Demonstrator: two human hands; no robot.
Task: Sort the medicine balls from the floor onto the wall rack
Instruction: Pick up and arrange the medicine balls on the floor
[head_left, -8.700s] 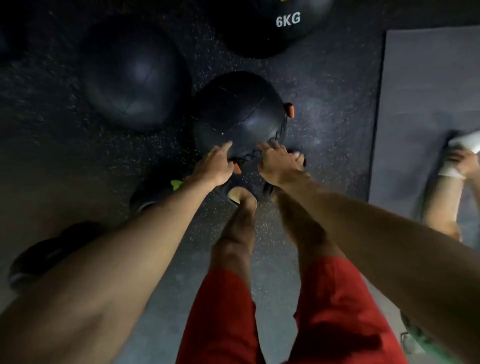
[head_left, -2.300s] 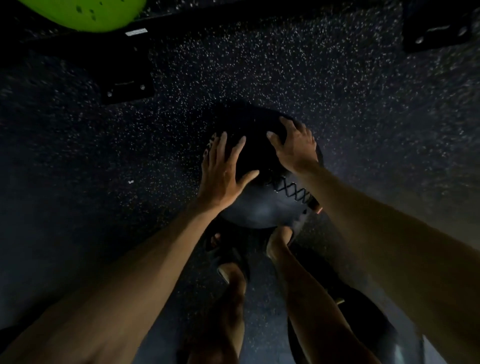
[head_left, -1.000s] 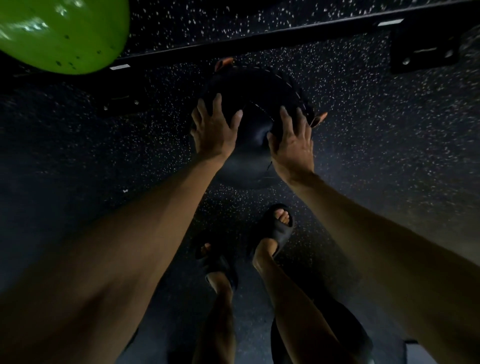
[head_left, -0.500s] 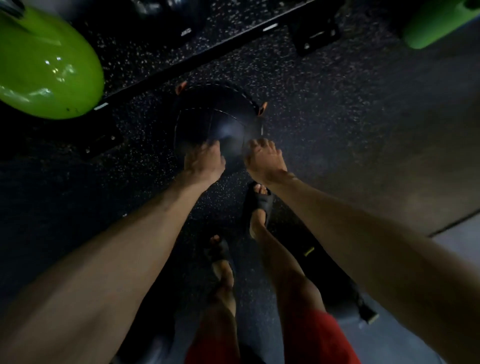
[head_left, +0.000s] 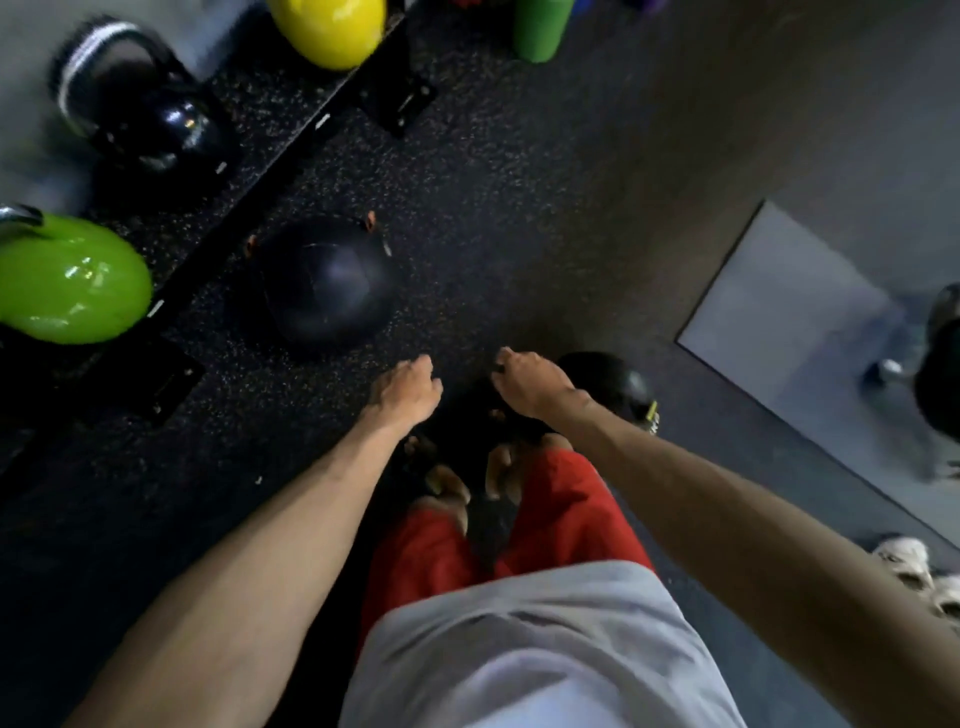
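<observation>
A black medicine ball with orange tabs lies on the speckled floor beside the black base rail of the rack. My left hand hangs below and to the right of it, apart from it, fingers loosely curled and holding nothing. My right hand is level with the left, also loosely curled and holding nothing. Just behind my right wrist a second black ball sits on the floor.
A green kettlebell, a black kettlebell and a yellow one stand along the rack base. A green roller is at the top. A grey mat lies to the right, with another person's white shoes nearby.
Both hands have let go of the black ball and drawn back toward my body. The ball now rests alone by the rack rail. My view has swung right and lifted.
</observation>
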